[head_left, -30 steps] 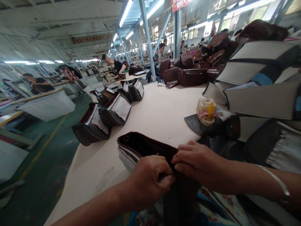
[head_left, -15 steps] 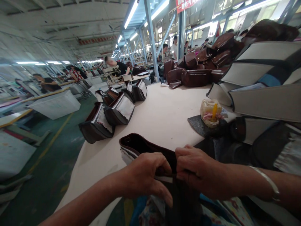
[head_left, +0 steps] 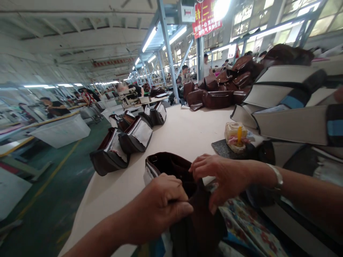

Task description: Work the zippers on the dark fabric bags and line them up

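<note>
A dark brown bag (head_left: 171, 166) with a pale lining stands open-mouthed at the near edge of the table (head_left: 182, 132), partly over my lap. My left hand (head_left: 160, 205) is closed in a fist round the bag's near rim. My right hand (head_left: 222, 176) grips the bag's far rim just right of the opening, fingers curled over the edge and thumb below. A silver bangle (head_left: 276, 176) sits on my right wrist. The lower part of the bag is hidden behind my hands.
Several unfinished bags (head_left: 123, 139) line the table's left edge. A heap of finished brown bags (head_left: 217, 94) lies at the far end. Stacked grey panels (head_left: 292, 107) rise on the right. A glue pot (head_left: 235, 132) with a yellow brush rests on a dark pad. People work at distant benches.
The bag has been pulled closer and turned, its mouth now wider open. My right hand rose onto the far rim; my left hand closed tighter on the near rim.
</note>
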Tool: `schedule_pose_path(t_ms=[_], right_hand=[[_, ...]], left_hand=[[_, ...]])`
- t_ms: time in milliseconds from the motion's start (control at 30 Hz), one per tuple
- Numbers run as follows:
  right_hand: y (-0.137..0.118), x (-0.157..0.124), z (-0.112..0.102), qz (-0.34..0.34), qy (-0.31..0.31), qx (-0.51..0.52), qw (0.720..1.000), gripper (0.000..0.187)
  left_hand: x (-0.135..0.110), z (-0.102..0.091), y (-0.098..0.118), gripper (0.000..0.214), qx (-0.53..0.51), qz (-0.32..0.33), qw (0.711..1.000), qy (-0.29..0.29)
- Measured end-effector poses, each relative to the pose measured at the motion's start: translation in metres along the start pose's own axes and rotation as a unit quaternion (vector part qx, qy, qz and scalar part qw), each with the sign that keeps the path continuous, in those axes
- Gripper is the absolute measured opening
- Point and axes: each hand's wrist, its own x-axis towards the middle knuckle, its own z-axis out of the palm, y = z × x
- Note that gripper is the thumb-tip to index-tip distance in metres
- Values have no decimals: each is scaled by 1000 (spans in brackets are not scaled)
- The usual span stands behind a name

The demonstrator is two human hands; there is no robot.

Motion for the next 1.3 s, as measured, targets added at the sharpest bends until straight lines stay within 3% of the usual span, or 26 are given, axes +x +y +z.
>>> schedule_pose_path(t_ms=[133, 267, 333, 500, 767, 1000, 1300], right_hand=[[-6, 11, 8, 25, 29, 51, 998, 45], [-15, 18, 27, 38, 60, 167, 983, 44], [-16, 20, 33, 48, 74, 214, 973, 45], [-18, 24, 38, 68, 80, 240, 965, 47], [-19, 26, 39, 90, 70, 244, 963, 50], [-23, 20, 31, 115, 33, 291, 949, 42], [-22, 24, 37, 117, 23, 374, 920, 33]], left_hand=[[-11, -36, -12, 27, -10, 3, 1000, -19], [-20, -47, -10, 16, -26, -40, 997, -64], [-20, -45, 0, 19, -12, -76, 995, -69], [-16, -32, 20, 27, 11, -137, 991, -7], [-13, -15, 5, 21, -155, -136, 978, -32], [-11, -15, 5, 15, -133, -102, 985, -45], [-10, -11, 7, 9, -136, -139, 980, -37]])
